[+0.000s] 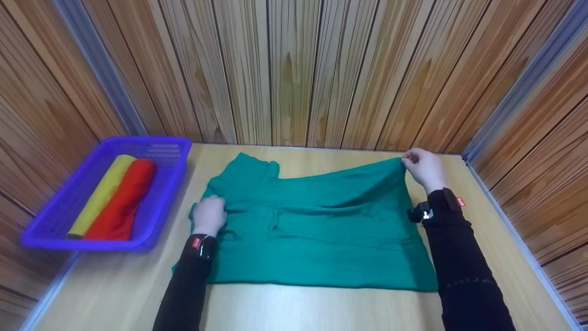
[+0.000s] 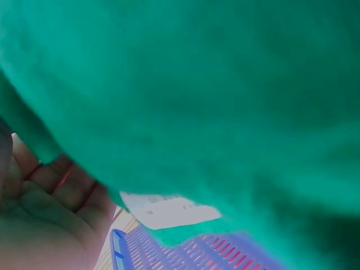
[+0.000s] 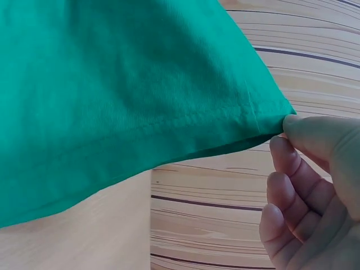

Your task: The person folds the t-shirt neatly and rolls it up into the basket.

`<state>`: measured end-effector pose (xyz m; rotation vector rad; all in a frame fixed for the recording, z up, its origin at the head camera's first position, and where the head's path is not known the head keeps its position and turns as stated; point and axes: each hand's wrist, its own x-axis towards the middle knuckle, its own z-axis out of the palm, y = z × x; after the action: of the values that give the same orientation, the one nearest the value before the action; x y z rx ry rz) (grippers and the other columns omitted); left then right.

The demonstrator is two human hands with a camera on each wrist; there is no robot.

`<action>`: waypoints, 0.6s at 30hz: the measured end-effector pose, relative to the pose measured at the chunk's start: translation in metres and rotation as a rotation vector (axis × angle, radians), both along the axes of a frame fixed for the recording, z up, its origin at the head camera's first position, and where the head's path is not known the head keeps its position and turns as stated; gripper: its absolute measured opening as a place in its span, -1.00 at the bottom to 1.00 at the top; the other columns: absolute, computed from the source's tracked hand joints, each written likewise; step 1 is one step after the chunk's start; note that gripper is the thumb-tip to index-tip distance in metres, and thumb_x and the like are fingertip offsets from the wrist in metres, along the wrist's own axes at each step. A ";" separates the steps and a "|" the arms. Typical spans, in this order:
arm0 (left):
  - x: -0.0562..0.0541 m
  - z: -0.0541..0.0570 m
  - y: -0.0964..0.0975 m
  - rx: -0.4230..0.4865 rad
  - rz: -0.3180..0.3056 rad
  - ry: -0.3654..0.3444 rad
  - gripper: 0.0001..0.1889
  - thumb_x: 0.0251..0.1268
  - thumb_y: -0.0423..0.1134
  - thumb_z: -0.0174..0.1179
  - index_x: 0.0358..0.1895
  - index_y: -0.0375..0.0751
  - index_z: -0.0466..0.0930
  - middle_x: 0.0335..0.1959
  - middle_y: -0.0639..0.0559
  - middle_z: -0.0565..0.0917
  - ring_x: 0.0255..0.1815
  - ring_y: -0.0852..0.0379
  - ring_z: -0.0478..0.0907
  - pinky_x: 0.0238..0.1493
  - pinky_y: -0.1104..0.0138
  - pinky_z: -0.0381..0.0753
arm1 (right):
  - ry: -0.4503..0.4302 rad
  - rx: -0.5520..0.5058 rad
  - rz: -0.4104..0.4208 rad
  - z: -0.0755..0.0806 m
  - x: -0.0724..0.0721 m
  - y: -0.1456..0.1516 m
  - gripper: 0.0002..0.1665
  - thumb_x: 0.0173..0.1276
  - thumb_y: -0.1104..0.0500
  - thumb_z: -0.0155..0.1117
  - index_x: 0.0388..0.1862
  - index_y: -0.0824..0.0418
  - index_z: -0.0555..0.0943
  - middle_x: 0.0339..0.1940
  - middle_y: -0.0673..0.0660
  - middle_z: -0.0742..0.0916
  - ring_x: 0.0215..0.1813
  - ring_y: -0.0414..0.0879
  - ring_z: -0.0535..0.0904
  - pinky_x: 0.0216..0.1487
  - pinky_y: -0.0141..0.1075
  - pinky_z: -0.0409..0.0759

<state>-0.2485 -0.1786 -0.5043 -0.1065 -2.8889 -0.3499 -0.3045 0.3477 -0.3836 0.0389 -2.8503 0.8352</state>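
A green shirt (image 1: 321, 230) lies spread sideways across the table, its sleeve (image 1: 250, 168) pointing to the back wall. At the shirt's collar end, my left hand (image 1: 209, 215) grips the cloth with curled fingers. The left wrist view shows that hand (image 2: 53, 214) partly covered by green fabric, with a white label (image 2: 169, 211) beside it. My right hand (image 1: 425, 169) pinches the far hem corner between thumb and forefinger and holds it raised. In the right wrist view, the stitched hem (image 3: 169, 135) slopes down from the pinched corner.
A purple basket (image 1: 170, 202) stands on the left, holding a yellow rolled cloth (image 1: 101, 195) and a red rolled cloth (image 1: 121, 202). Wood-panelled walls (image 1: 294, 73) enclose the table (image 1: 321, 308) at the back and both sides.
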 end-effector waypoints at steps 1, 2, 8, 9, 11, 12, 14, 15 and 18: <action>0.001 0.000 0.000 -0.001 0.001 0.006 -0.94 0.10 -0.41 0.28 -0.45 -0.34 0.61 -0.40 -0.24 0.60 -0.30 -0.31 0.60 -0.31 -0.12 0.55 | 0.018 0.004 0.005 0.000 0.000 0.000 -0.71 0.53 0.15 0.08 0.01 0.35 0.58 -0.11 0.36 0.65 -0.08 0.25 0.53 -0.10 0.08 0.47; 0.001 0.000 0.000 -0.001 0.001 0.012 -0.94 0.10 -0.41 0.29 -0.45 -0.34 0.61 -0.40 -0.24 0.60 -0.30 -0.32 0.60 -0.31 -0.12 0.55 | 0.033 0.007 0.010 0.000 0.000 -0.001 -0.71 0.53 0.16 0.09 -0.01 0.36 0.58 -0.12 0.37 0.66 -0.09 0.25 0.54 -0.11 0.06 0.47; 0.002 0.002 0.000 0.010 -0.004 0.000 -0.90 0.11 -0.37 0.32 -0.46 -0.33 0.60 -0.39 -0.22 0.60 -0.28 -0.30 0.60 -0.29 -0.12 0.54 | 0.040 -0.019 0.015 -0.004 0.001 -0.001 -0.72 0.52 0.17 0.10 -0.02 0.37 0.59 -0.13 0.35 0.66 -0.08 0.23 0.55 -0.10 0.04 0.47; 0.002 0.003 -0.001 0.019 -0.003 -0.014 -0.87 0.12 -0.36 0.32 -0.48 -0.32 0.59 -0.39 -0.22 0.59 -0.27 -0.30 0.60 -0.27 -0.11 0.54 | 0.034 -0.026 0.015 -0.005 0.001 -0.001 -0.72 0.52 0.17 0.10 -0.01 0.37 0.59 -0.12 0.35 0.66 -0.07 0.23 0.54 -0.08 0.06 0.47; 0.002 0.004 -0.002 0.040 -0.001 -0.053 -0.82 0.15 -0.31 0.32 -0.51 -0.28 0.55 -0.40 -0.19 0.58 -0.27 -0.28 0.60 -0.25 -0.11 0.53 | 0.025 -0.039 0.015 -0.006 0.001 -0.001 -0.71 0.53 0.16 0.09 0.01 0.36 0.58 -0.10 0.36 0.65 -0.04 0.24 0.54 -0.04 0.08 0.47; 0.002 0.006 -0.003 0.056 -0.002 -0.076 -0.79 0.17 -0.28 0.32 -0.53 -0.25 0.53 -0.41 -0.17 0.57 -0.28 -0.26 0.59 -0.25 -0.10 0.52 | 0.023 -0.045 0.016 -0.006 0.001 -0.001 -0.70 0.53 0.15 0.09 0.02 0.36 0.58 -0.09 0.36 0.65 -0.03 0.24 0.53 -0.02 0.10 0.47; 0.002 0.010 -0.006 0.102 0.008 -0.140 -0.73 0.20 -0.21 0.32 -0.57 -0.20 0.47 -0.46 -0.12 0.52 -0.34 -0.19 0.57 -0.29 -0.06 0.51 | 0.021 -0.058 0.024 -0.005 0.001 -0.002 -0.70 0.53 0.15 0.09 0.02 0.37 0.58 -0.08 0.36 0.65 -0.01 0.25 0.53 0.02 0.12 0.47; 0.001 0.013 -0.007 0.130 0.016 -0.170 -0.71 0.22 -0.19 0.31 -0.58 -0.17 0.44 -0.49 -0.09 0.50 -0.38 -0.14 0.55 -0.33 -0.03 0.50 | 0.022 -0.064 0.029 -0.005 0.001 -0.002 -0.70 0.53 0.15 0.09 0.02 0.37 0.58 -0.08 0.36 0.65 0.00 0.25 0.53 0.03 0.12 0.47; -0.002 0.020 -0.011 0.197 0.041 -0.209 -0.71 0.27 -0.18 0.25 -0.56 -0.16 0.43 -0.55 -0.04 0.46 -0.47 -0.06 0.48 -0.45 0.04 0.46 | 0.028 -0.077 0.040 -0.004 0.001 -0.003 -0.71 0.53 0.16 0.09 0.00 0.37 0.57 -0.07 0.37 0.65 0.00 0.25 0.52 0.06 0.13 0.46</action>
<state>-0.2504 -0.1892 -0.4840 0.0240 -3.0342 -0.6729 -0.3030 0.3449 -0.3881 0.0967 -2.7975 0.9448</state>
